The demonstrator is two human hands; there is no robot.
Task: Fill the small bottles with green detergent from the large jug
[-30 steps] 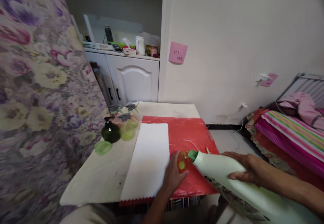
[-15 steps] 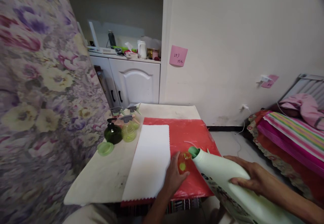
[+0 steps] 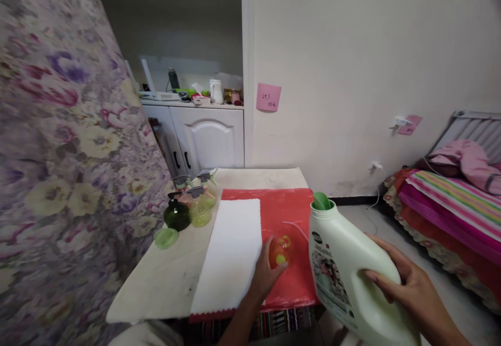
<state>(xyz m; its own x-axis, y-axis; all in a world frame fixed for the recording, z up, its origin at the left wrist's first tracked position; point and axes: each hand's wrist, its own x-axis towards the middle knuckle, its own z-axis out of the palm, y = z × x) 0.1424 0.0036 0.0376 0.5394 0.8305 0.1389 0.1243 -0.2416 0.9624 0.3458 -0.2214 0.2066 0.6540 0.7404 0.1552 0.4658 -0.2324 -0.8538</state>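
Note:
My right hand grips the handle of a large pale green jug-shaped detergent bottle, with a dark picture label facing me. Its mouth, with a green pouring spout, points up and slightly left. My left hand curls around a small clear round bottle with a yellowish rim and a little yellow-green at the bottom. That clear bottle stands on a red plastic sheet, apart from the jug.
Several pump bottles, including a dark green one and a yellow one, stand at the table's left. A light green lid lies before them. White cloth covers the middle. A bed is at right.
The detergent bottle has swung from tilted over the clear bottle to nearly upright, moving away to the right. My left hand stays around the clear bottle. My view has shifted slightly.

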